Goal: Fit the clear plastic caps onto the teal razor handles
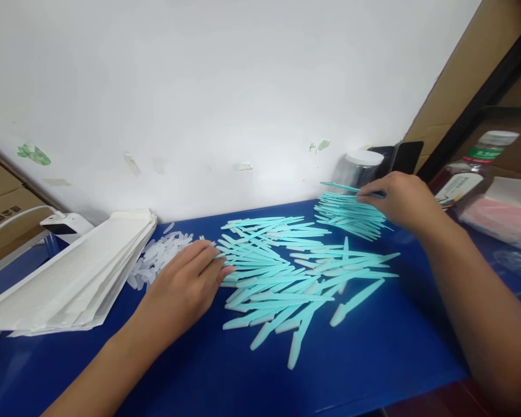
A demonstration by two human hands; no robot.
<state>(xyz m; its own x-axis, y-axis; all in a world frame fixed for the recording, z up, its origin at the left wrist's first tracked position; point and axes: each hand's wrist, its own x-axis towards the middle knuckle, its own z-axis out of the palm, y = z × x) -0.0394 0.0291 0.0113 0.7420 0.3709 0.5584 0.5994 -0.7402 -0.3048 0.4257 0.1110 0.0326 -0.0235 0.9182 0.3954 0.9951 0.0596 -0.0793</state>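
My right hand (395,200), fingers pinched, holds a thin turquoise eyebrow razor (336,186) above a stack of similar turquoise razors (345,211) at the back right. My left hand (193,278) is closed, its fingers curled at the left edge of a wide spread of turquoise razors (264,284) with whitish, capped-looking ends. Whatever lies between those fingertips is hidden. Just behind the left hand is a heap of small translucent blade caps (162,255).
White paper sleeves (82,272) lie stacked on the blue tabletop (243,382) at left, beside a white device (67,226). At the back right stand a white-lidded jar (360,165) and a bottle (469,174), near a pink-and-white packet (503,211). A white wall closes off the back.
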